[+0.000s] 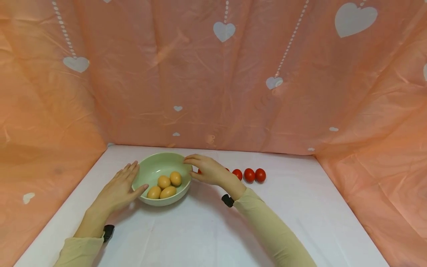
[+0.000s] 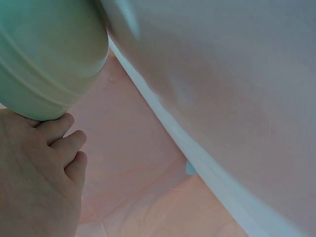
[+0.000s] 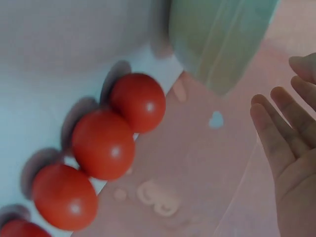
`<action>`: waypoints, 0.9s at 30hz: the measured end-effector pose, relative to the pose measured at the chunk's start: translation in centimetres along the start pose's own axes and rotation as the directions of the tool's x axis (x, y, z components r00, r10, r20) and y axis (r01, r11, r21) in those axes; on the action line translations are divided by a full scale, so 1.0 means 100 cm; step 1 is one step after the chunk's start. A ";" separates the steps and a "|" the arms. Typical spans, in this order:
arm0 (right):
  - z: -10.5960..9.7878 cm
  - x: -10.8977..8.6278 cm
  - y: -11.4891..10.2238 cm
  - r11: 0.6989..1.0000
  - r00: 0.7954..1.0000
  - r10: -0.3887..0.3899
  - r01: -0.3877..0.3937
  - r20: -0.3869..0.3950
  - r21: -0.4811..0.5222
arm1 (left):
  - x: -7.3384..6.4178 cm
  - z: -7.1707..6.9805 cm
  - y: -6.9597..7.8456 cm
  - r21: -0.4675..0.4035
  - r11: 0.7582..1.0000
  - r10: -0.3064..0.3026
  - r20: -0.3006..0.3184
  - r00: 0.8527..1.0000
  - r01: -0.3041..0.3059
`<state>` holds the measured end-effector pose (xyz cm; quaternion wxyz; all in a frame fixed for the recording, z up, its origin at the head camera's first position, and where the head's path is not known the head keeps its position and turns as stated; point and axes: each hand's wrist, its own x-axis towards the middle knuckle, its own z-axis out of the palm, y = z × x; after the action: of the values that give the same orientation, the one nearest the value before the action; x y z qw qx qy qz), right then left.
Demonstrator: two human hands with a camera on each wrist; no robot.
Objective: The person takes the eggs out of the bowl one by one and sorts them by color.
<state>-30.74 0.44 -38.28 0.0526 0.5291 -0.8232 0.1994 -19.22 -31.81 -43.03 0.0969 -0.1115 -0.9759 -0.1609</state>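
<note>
A pale green bowl (image 1: 156, 163) stands at the left back of the table with several tan eggs (image 1: 168, 192) inside. Along its left side lies my left hand (image 1: 116, 189), fingers extended and thumb over the near rim. In the left wrist view its fingertips (image 2: 63, 122) are right at the bowl's outer wall (image 2: 54, 64). My right hand (image 1: 208, 170) hovers by the bowl's right rim with loosely extended fingers and nothing in them; the right wrist view shows a gap between its fingertips (image 3: 257, 101) and the bowl (image 3: 222, 44).
Several red cherry tomatoes (image 1: 249, 175) lie in a row right of the bowl, some partly hidden behind my right hand and wrist. The white table (image 1: 186, 237) is bordered at the back and sides by an orange-pink curtain (image 1: 200, 92) with white hearts.
</note>
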 end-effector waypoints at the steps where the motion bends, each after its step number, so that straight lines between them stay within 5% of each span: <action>1: 0.002 0.004 -0.001 1.000 1.000 -0.012 0.012 0.018 -0.011 | 0.000 0.000 0.000 0.000 1.000 0.000 0.000 1.000 0.000; 9: 0.022 0.029 -0.011 0.995 0.985 -0.058 0.070 0.160 -0.073 | 0.000 0.000 0.000 0.005 1.000 -0.007 0.009 1.000 0.007; 19: 0.035 0.046 -0.012 0.992 0.958 0.024 0.012 0.286 -0.126 | 0.001 0.000 0.001 0.006 1.000 -0.007 0.010 1.000 0.006; 27: 0.038 0.061 -0.011 0.997 0.932 0.043 -0.016 0.359 -0.077 | 0.000 0.000 0.001 0.006 1.000 -0.010 0.015 1.000 0.009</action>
<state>-31.92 -6.60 -39.66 -0.0830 0.5420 -0.8334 0.0699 -19.21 -31.77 -43.00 0.0893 -0.1078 -0.9775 -0.1577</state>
